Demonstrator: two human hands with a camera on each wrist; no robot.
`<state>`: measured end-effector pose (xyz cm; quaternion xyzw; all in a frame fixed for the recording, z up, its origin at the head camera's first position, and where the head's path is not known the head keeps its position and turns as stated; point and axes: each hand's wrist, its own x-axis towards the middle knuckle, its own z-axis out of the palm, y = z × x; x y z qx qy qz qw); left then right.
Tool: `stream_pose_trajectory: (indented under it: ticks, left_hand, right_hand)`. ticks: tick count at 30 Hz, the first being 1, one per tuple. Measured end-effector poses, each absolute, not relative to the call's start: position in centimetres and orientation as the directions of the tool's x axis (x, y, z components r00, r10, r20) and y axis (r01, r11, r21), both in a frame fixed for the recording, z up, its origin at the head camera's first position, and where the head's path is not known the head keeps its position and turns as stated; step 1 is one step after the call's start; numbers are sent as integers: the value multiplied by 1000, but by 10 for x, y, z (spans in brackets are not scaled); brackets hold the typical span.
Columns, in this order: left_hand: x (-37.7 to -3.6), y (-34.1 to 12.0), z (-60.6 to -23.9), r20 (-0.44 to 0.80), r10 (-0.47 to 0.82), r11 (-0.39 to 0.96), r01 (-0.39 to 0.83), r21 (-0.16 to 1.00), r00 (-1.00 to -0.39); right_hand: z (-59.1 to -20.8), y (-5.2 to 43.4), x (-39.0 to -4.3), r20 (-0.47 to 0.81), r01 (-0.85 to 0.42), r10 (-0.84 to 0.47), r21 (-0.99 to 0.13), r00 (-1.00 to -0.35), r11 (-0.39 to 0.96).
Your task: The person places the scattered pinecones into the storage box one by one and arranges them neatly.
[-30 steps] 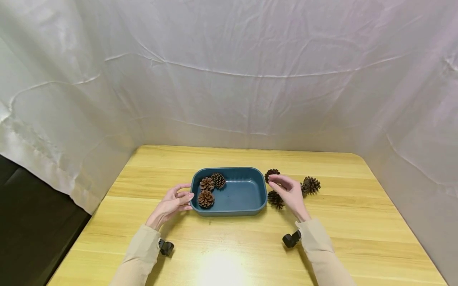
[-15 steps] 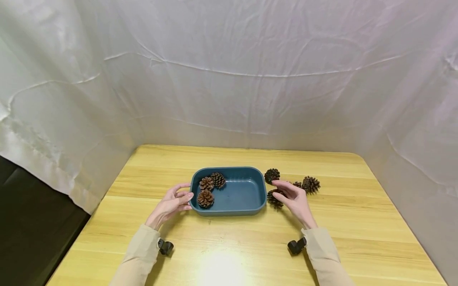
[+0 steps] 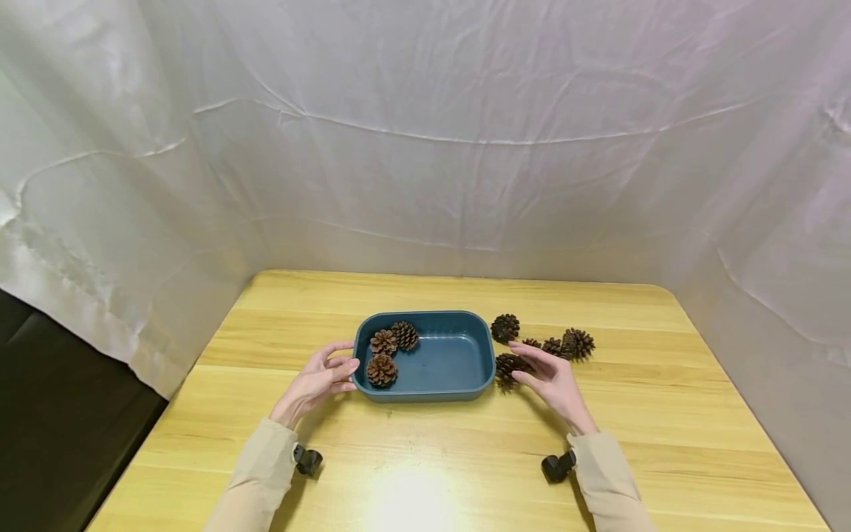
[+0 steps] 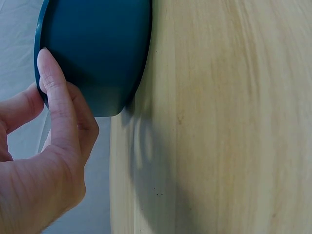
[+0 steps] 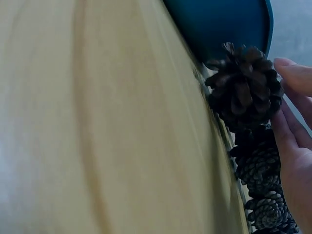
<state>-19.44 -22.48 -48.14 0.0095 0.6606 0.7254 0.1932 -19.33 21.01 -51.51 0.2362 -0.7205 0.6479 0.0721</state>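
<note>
A blue rectangular tub stands on the table, with three brown pinecones at its left end. My left hand holds the tub's left rim between thumb and fingers; in the left wrist view its fingertips lie against the tub wall. Just off the tub's right side is a dark pinecone, which my right hand grips between thumb and fingers. The right wrist view shows this pinecone in front of the tub's end, with my fingers at its right side.
Behind the right hand lie more pinecones: one by the tub's back right corner, others in a row ending at a pinecone to the right. The wooden table is bounded by pale curtains at the back and sides.
My right hand has drawn back from the rear pinecone, down and slightly right, to the nearer pinecone, which has shifted slightly. The left hand and tub have stayed put.
</note>
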Motion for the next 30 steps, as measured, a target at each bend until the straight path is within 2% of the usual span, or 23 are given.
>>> stream_pose_trajectory:
  ticks: [18, 30]
  left_hand:
    - [-196, -227, -483, -245, 288, -63, -273, 960, -926]
    - [-195, -227, -481, -254, 286, -60, -282, 957, -924]
  right_hand:
    - [-514, 212, -189, 251, -316, -288, -926, -924, 208]
    - [-516, 218, -189, 258, -316, -261, -924, -930, 216]
